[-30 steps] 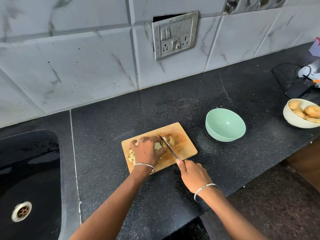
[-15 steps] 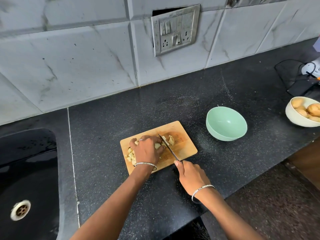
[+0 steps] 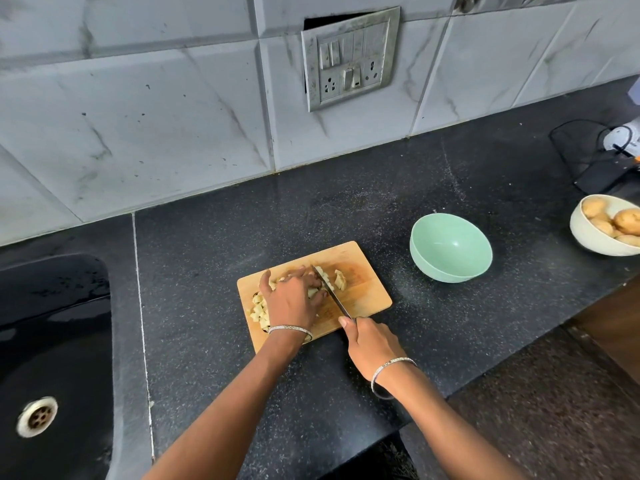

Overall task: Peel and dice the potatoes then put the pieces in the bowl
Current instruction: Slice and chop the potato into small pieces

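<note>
We grip a knife (image 3: 330, 294) in our right hand (image 3: 372, 341), fingers wrapped round the handle, with the blade pointing toward 11 o'clock across the wooden cutting board (image 3: 367, 289). Our left hand (image 3: 291, 301) curls its fingers down on a potato chunk (image 3: 312, 292) just beside the blade. Diced potato pieces (image 3: 259, 311) pile at the board's 8 o'clock edge. The mint-green bowl (image 3: 450, 271) stands apart at the board's 2 o'clock; a cream bowl (image 3: 588, 240) of whole potatoes (image 3: 627, 221) lies farther off.
</note>
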`<move>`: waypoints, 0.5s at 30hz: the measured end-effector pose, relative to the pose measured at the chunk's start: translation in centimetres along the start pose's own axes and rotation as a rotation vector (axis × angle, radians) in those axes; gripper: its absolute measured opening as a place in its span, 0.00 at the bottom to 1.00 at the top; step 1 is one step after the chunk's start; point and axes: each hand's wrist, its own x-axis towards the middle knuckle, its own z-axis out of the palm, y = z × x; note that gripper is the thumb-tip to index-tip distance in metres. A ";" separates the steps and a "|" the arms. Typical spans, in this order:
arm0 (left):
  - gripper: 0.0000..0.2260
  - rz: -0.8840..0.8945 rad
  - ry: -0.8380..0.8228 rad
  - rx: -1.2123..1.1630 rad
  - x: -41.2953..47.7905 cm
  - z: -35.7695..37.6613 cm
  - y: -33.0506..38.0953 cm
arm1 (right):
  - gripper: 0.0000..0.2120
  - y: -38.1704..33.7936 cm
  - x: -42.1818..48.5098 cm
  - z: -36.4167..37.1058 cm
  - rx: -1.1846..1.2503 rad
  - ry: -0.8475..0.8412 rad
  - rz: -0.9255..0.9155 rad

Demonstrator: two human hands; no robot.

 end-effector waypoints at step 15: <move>0.08 -0.008 0.012 -0.036 0.0 -0.3 0.2 | 0.27 0.6 -0.4 -0.2 -0.003 -0.088 0.026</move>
